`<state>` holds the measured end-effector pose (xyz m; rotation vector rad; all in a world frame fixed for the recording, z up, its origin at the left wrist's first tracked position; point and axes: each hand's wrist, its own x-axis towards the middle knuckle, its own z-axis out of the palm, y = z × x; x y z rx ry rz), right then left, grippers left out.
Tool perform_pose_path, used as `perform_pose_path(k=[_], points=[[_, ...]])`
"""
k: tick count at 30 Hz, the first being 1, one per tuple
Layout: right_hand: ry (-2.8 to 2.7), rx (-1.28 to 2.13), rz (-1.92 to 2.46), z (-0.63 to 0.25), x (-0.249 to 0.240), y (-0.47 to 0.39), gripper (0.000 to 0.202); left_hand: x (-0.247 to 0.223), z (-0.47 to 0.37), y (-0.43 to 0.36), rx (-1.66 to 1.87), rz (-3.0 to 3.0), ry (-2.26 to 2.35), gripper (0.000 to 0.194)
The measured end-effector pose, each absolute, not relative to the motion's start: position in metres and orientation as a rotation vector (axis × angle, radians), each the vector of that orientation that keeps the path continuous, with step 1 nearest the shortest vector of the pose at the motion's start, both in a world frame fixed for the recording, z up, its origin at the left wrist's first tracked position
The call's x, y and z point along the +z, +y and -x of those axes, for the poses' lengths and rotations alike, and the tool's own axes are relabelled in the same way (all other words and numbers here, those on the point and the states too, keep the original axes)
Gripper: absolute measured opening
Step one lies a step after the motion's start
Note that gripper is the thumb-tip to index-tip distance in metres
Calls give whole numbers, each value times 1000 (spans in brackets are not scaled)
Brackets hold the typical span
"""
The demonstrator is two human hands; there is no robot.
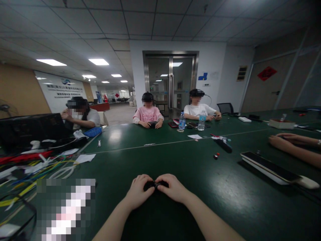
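Note:
Over the near middle of the green table (115, 167), my left hand (139, 190) and my right hand (174, 188) meet around a small black object (156, 184). Both hands are closed on it, one from each side, with thumbs on the near side and fingers curled over the far side. Most of the object is covered by the fingers, so its kind cannot be made out.
Cables (62, 172) and papers (85, 158) lie left. A phone (271, 165) rests at right near another person's hands (281, 140). Two water bottles (201, 121) stand across the table, before two seated people in headsets. A blue basket (93, 132) sits far left.

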<state>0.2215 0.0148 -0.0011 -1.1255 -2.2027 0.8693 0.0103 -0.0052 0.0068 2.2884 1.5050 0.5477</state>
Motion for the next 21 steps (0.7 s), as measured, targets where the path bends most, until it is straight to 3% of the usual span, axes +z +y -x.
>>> perform_pose_path(k=[21], points=[[-2213, 872, 1113, -222, 4, 13, 27, 3, -9, -3, 579, -2305, 1497, 31]])
